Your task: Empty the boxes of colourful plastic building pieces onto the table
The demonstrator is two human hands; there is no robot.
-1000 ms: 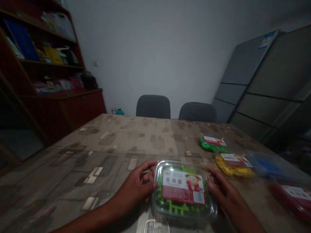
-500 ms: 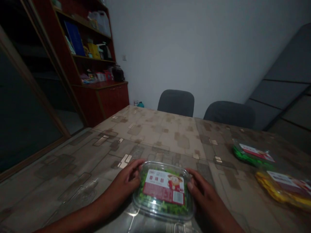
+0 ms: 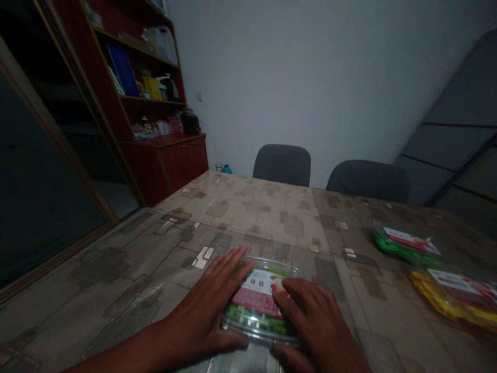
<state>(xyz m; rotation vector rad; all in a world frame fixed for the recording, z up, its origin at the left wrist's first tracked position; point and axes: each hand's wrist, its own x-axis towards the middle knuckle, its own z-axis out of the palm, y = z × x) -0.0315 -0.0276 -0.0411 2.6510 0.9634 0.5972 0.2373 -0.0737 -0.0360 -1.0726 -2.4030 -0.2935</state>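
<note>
A clear plastic box (image 3: 259, 311) with green pieces inside and a red and white label lies on the patterned table (image 3: 248, 217) near me. My left hand (image 3: 212, 311) lies over the box's left side, fingers stretched flat, thumb at its near edge. My right hand (image 3: 314, 326) rests on the lid's right half, fingers bent down onto the label and thumb at the near rim. Both hands press on the box from above.
A box of green pieces (image 3: 404, 243) and a box of yellow pieces (image 3: 454, 298) lie at the right. Two grey chairs (image 3: 281, 165) stand behind the table. A dark red shelf cabinet (image 3: 151, 114) fills the left; grey panels (image 3: 462, 150) lean at the right.
Both hands moved from the box's sides up onto its lid. The view had swung left earlier, pushing the other boxes toward the right edge.
</note>
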